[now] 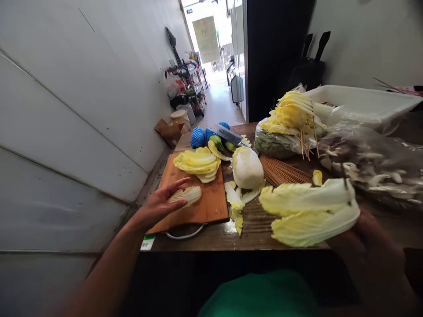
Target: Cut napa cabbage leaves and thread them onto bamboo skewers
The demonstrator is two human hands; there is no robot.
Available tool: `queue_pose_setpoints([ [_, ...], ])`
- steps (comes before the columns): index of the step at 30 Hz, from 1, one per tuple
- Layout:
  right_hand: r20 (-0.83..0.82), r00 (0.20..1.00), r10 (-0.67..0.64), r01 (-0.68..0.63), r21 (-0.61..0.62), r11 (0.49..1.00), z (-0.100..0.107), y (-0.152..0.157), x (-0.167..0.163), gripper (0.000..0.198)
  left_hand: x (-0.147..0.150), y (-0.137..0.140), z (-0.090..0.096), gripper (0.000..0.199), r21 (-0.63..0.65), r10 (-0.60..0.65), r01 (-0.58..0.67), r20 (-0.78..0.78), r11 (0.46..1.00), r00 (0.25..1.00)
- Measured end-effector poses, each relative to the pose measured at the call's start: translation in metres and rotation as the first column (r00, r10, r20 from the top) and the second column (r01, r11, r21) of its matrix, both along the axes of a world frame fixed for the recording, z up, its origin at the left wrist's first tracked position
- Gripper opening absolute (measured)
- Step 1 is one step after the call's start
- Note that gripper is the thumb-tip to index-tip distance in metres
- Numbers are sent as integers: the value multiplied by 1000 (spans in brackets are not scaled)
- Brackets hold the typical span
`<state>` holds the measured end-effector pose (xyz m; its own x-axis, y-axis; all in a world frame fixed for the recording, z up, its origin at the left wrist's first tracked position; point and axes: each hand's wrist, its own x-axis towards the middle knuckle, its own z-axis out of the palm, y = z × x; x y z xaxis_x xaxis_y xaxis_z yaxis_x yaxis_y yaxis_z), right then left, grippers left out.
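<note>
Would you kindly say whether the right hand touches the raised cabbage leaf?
Touching: the head view shows the right hand holding the raised cabbage leaf by its white end.

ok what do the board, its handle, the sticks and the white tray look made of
Board: wood or bamboo by its warm brown colour, smooth finish. Handle: probably metal, a thin grey curve with a slight shine. Sticks: likely bamboo or wood, thin, straight and tan; they look matt. Tray: probably plastic, smooth and plain white, though the look alone leaves that open.
</note>
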<state>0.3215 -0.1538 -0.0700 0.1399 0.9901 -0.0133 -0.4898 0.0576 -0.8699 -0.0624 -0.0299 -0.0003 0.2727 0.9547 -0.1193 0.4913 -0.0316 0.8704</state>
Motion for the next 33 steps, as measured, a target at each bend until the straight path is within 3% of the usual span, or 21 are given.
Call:
queue_pose_setpoints([
  [3,-139,989,-39,41,14,999,6,0,10,32,-19,-2,-23,64,39,43,-40,-85,998,995],
  [5,-136,990,-32,30,-16,999,7,-2,13,35,-29,1,-31,61,246,145,-86,-233,965,962],
  [7,-121,992,-48,43,-39,998,3,-5,15,34,-32,2,-34,51,534,323,-97,-349,840,880],
  [9,-110,993,-46,42,-44,998,-2,-8,15,32,-22,0,-33,36,727,410,-11,-375,686,831],
  [11,-118,993,-29,25,-36,999,-7,-9,11,31,1,-2,-31,26,747,273,208,-465,631,842],
  [12,-127,992,-17,14,-29,999,-8,-9,9,31,16,-3,-31,25,689,125,372,-557,622,821],
  [13,-136,991,-9,6,-20,1000,-9,-9,5,32,33,-3,-31,28,598,-15,530,-654,601,756],
  [15,-153,988,5,-6,-2,1000,-9,-9,-2,31,65,2,-33,36,469,-140,678,-756,565,640],
  [17,-158,987,28,-29,-1,1000,-8,-9,-8,29,90,12,-34,37,382,-201,723,-791,576,578],
  [22,-70,994,85,-93,-120,988,-11,-7,-21,19,114,36,-31,26,248,-285,713,-793,656,539],
  [29,-16,993,121,-122,-115,986,-15,3,-28,21,121,42,-36,36,318,-253,671,-752,669,609],
  [33,-20,991,133,-135,-101,986,-10,4,-30,23,121,45,-42,29,343,-252,639,-713,688,654],
])
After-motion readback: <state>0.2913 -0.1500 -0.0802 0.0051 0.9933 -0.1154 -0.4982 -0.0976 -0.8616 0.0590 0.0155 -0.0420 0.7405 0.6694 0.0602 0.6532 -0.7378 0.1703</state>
